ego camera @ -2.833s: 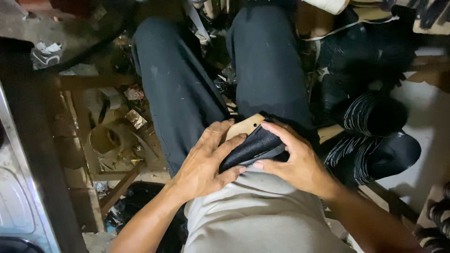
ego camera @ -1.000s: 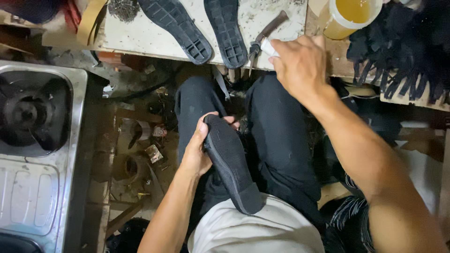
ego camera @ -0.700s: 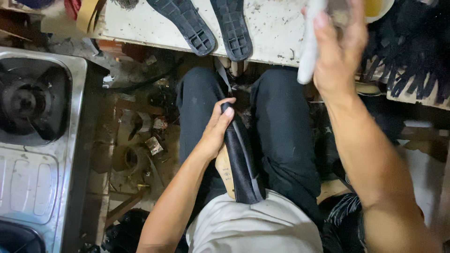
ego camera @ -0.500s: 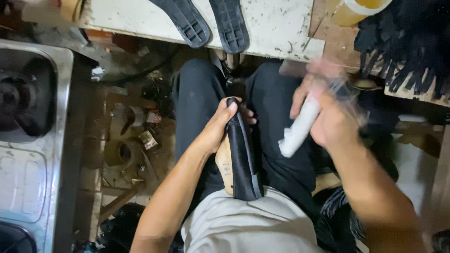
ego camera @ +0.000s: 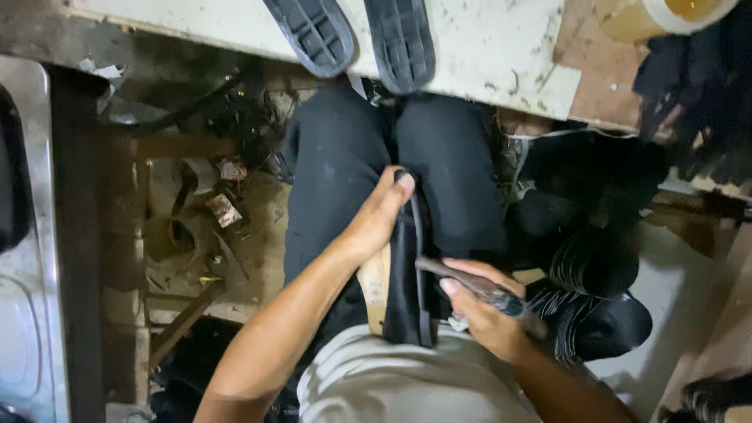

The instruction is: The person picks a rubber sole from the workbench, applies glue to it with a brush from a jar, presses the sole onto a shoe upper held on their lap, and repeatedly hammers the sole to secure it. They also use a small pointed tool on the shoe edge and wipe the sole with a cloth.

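White and stained, the workbench top [ego camera: 478, 47] lies well beyond my hands, with two black ridged soles [ego camera: 356, 35] lying side by side at its near edge and a cup of yellow liquid [ego camera: 666, 16] off beyond my right. Just outside my right hand sits a heap of black soles [ego camera: 603, 305] on the floor. Between my knees stands the black shoe sole [ego camera: 407, 274], on edge on a pale wooden block [ego camera: 374, 286] in my lap. My left hand [ego camera: 376, 223] is clamped over its far tip, fingers curled around it. My right hand [ego camera: 486, 313] is closed around a slim dark-handled tool [ego camera: 470, 282], whose end touches the sole's side.
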